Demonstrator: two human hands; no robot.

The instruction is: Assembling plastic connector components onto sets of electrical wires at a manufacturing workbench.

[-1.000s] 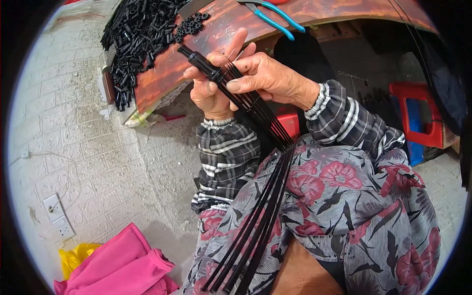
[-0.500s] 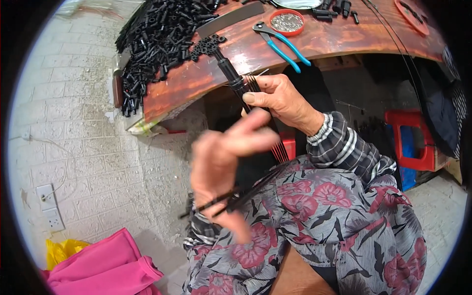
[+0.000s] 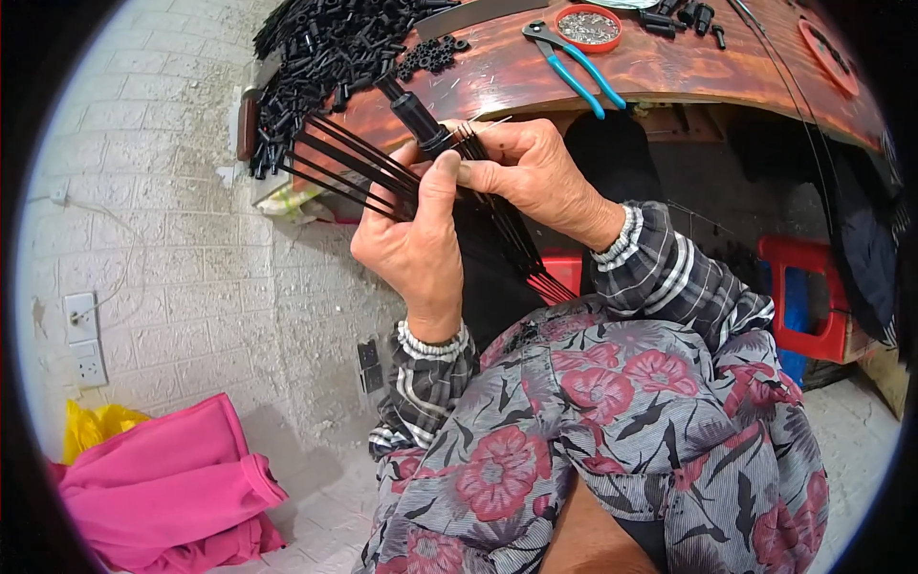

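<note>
My left hand (image 3: 416,244) is closed around several thin black umbrella ribs (image 3: 346,158), which fan out toward the upper left. Its thumb presses close to my right thumb, at the lower end of a black ribbed plastic umbrella runner (image 3: 417,117). With thumb and fingers, my right hand (image 3: 545,182) pinches that runner end, where rib ends gather. From there a bundle of black ribs (image 3: 521,251) hangs down to my lap. The joint itself is mostly hidden behind my thumbs.
On the wooden table (image 3: 688,81) lie a heap of black plastic parts (image 3: 330,62), small black rings (image 3: 435,57), pliers with teal handles (image 3: 579,77) and a red dish (image 3: 617,36) of small metal pieces. A red stool (image 3: 813,330) stands right; pink cloth (image 3: 167,488) lies lower left.
My left hand, blurred low over my lap before, has risen with the ribs to meet my right hand at the runner. The table appears slightly higher and farther right in view.
</note>
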